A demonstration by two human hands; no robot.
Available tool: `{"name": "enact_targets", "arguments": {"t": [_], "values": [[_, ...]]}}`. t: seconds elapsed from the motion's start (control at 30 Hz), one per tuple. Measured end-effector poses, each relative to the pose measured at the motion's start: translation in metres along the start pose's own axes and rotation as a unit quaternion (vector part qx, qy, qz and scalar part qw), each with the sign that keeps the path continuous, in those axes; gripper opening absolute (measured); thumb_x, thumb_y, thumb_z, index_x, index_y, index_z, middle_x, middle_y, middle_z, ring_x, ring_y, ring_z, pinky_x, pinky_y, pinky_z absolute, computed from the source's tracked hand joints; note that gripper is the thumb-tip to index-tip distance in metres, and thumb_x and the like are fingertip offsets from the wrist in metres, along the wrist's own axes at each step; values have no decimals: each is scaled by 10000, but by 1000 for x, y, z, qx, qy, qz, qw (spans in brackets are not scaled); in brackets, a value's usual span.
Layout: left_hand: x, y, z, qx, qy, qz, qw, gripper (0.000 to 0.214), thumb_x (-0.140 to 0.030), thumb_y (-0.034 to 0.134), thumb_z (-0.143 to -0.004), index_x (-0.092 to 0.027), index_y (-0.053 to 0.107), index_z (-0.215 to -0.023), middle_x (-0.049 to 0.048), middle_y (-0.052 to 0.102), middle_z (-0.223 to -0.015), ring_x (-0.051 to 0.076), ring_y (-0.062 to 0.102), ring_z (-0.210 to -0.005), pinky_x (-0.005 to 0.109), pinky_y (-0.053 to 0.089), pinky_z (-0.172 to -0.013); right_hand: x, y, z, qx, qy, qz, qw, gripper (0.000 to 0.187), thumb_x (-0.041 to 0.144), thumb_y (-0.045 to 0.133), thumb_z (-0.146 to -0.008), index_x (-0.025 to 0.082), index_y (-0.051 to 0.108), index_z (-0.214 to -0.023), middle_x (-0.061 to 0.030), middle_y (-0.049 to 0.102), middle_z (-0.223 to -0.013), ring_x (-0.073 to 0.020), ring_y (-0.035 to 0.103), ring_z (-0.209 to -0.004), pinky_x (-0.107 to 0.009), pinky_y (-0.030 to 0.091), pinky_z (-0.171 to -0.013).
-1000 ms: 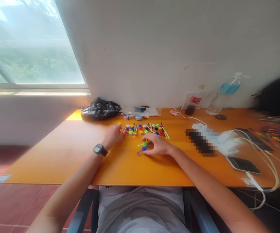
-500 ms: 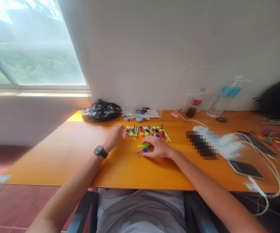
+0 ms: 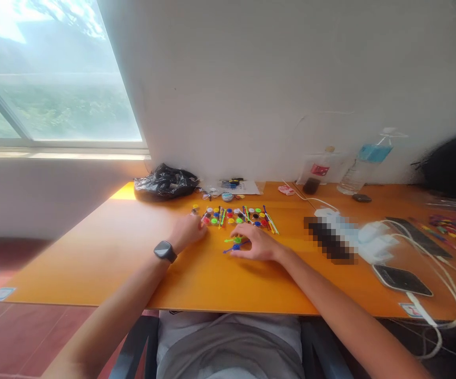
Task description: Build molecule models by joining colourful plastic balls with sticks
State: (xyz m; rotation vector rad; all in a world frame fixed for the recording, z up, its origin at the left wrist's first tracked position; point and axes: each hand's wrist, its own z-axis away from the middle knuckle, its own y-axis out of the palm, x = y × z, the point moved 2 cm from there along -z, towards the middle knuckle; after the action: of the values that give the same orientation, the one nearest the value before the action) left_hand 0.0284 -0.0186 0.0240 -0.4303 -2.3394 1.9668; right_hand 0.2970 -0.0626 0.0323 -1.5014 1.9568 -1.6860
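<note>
Small round coloured plastic pieces and thin sticks [image 3: 247, 215] lie in rows on the table. My left hand [image 3: 187, 232], with a dark watch on its wrist, is at the left front of these rows, fingers curled together; what they hold, if anything, is hidden. Just beyond it lie a yellow piece [image 3: 195, 206] and a black one. My right hand [image 3: 258, 243] rests on the table with thumb and fingers apart in a C shape. Between them lie a green arrow-shaped piece [image 3: 236, 240] and a blue arrow-shaped piece [image 3: 236, 247], side by side.
A black plastic bag [image 3: 167, 181] and a clear packet [image 3: 231, 185] lie at the back. Bottles [image 3: 352, 176] stand near the wall. To the right are a white phone-like device [image 3: 402, 279], cables [image 3: 447, 273] and a pile of coloured pieces [image 3: 455, 227].
My left hand has drawn back from the left end of the rows toward me, uncovering the yellow and black pieces. My right hand stays by the arrow-shaped pieces, its fingers slightly shifted.
</note>
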Motion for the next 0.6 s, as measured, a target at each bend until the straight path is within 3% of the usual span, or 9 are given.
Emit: {"name": "enact_targets", "arguments": {"t": [0.3, 0.6], "values": [[0, 2, 1, 9, -9, -27, 1000, 262, -243, 491, -925, -156, 735, -886, 157, 729, -848, 253, 674, -718, 319, 387, -638, 1, -1, -1, 9, 10, 8, 1000, 376, 502, 790, -870, 218, 689, -1093, -84, 715, -1072, -246, 661, -957, -367, 522, -843], [3, -1, -2, -46, -24, 25, 998, 267, -374, 526, -967, -207, 711, -871, 91, 713, -780, 242, 655, -702, 303, 335, -612, 1, -3, -1, -8, 11, 8, 1000, 396, 540, 774, -884, 222, 696, -1107, -94, 729, -1109, -270, 678, -1027, -383, 534, -897]]}}
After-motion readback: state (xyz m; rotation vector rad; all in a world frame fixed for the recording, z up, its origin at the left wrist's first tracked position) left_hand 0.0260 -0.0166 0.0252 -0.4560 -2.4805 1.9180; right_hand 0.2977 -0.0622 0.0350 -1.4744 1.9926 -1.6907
